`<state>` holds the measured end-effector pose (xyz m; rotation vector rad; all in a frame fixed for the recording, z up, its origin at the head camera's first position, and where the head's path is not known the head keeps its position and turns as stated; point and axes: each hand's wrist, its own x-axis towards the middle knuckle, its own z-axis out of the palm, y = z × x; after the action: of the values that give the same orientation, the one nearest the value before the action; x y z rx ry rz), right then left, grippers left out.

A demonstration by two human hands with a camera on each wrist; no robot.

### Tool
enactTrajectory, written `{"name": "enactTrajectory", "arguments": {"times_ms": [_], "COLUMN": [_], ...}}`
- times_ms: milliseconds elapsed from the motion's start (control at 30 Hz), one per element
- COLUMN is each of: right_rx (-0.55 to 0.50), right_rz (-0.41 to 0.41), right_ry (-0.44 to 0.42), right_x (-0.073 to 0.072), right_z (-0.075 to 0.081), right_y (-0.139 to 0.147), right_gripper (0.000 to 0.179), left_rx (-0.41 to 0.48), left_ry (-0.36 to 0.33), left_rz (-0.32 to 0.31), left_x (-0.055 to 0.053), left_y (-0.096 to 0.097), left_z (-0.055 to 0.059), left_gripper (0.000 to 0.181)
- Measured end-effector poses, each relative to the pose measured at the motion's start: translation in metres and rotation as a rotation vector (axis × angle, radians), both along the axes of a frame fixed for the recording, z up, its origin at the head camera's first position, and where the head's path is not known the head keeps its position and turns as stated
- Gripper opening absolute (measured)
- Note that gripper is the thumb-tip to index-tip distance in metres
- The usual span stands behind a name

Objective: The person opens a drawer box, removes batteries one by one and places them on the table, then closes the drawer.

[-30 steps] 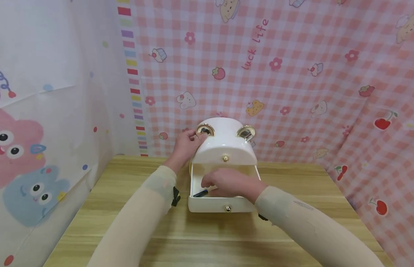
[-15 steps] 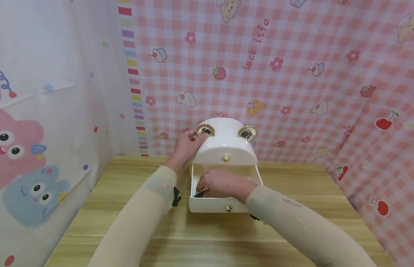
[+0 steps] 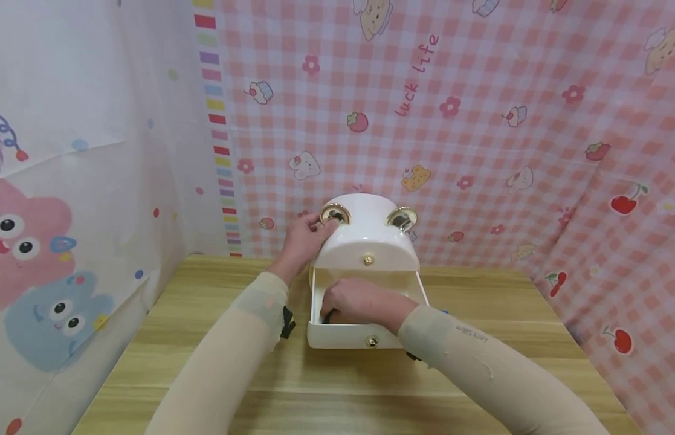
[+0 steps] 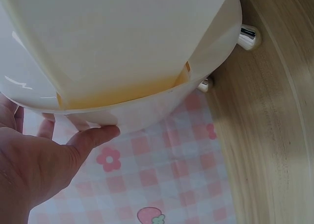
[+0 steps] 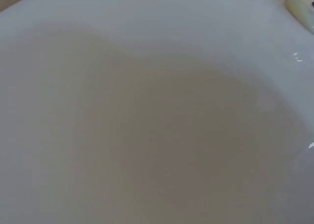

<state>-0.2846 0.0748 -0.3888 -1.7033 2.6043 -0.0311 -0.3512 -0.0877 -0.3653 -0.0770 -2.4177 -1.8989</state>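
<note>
A white drawer box (image 3: 364,232) with two gold-rimmed round eyes has its lower drawer (image 3: 337,336) pulled out. My left hand (image 3: 303,241) holds the box's upper left side, beside the left eye (image 3: 335,214). In the left wrist view its thumb (image 4: 100,136) lies against the white shell and the other fingers reach behind. Inside the drawer's front left corner, my right hand (image 3: 359,300) pinches a dark, pen-like object (image 3: 330,316), mostly covered by the fingers. The right wrist view is filled by a blurred white surface, with a gold knob (image 5: 300,8) at the corner.
The box stands on a wooden table (image 3: 337,399) close to the checked cloth backdrop (image 3: 478,145). A gold knob (image 3: 368,260) is on the closed upper drawer, another (image 3: 372,342) on the lower drawer's front. A small blue piece (image 3: 445,312) shows just beyond the right sleeve.
My right hand has moved left and down in the drawer and taken hold of the dark pen-like object, which lay there in view before. The left hand has stayed put.
</note>
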Motion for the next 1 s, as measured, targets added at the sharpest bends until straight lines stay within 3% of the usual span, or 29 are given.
{"name": "enactTrajectory", "arguments": {"times_ms": [200,567,1000], "right_rx": [-0.033,0.007,0.038], "right_rz": [0.003,-0.079,-0.142], "right_ry": [-0.048,-0.046,-0.034], "right_x": [0.0001,-0.0002,0.0001], "right_z": [-0.0015,-0.0012,0.002], "right_y": [0.0005,-0.0011,0.006], "right_gripper": [0.012,0.009,0.019], "left_rx": [-0.013,-0.017,-0.019], "left_ry": [0.009,0.022,0.032], "left_rz": [0.003,0.006,0.017], "left_x": [0.0005,-0.0004,-0.001], "left_y": [-0.0004,-0.0002,-0.0002], "left_z": [-0.0006,-0.001,-0.0022], "left_gripper": [0.049,0.049,0.048]}}
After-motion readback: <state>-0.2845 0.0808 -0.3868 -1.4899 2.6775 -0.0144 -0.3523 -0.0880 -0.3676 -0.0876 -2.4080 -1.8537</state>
